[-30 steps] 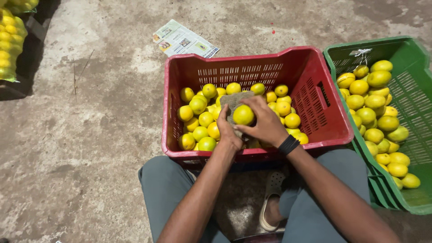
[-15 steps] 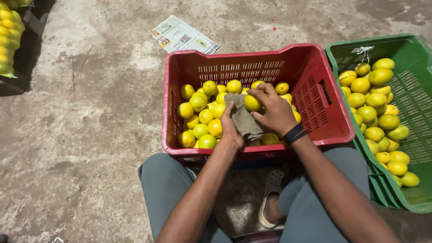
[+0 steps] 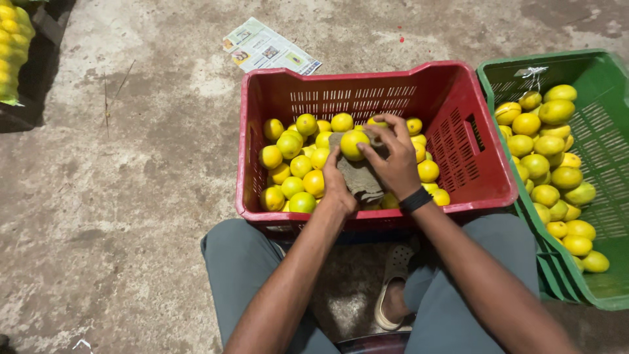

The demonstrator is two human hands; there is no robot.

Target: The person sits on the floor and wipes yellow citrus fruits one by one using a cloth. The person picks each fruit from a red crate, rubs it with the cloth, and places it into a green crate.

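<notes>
Both my hands are inside a red plastic crate (image 3: 481, 157) holding several yellow and green citrus fruits (image 3: 295, 167). My left hand (image 3: 337, 187) grips a brown cloth (image 3: 359, 176) that lies over the fruit. My right hand (image 3: 393, 157), with a black band at the wrist, presses one yellow fruit (image 3: 354, 143) against that cloth with thumb and fingers around it. Part of the fruit pile is hidden under my hands and the cloth.
A green crate (image 3: 517, 98) with more citrus fruit stands touching the red crate on the right. A printed paper sheet (image 3: 268, 49) lies on the concrete floor behind. A net bag of yellow fruit (image 3: 13, 52) sits at the far left. My knees and a sandal (image 3: 393, 288) are below.
My right hand has moved the yellow fruit forward and around against the cloth. The left hand stayed on the cloth at the crate's near side.
</notes>
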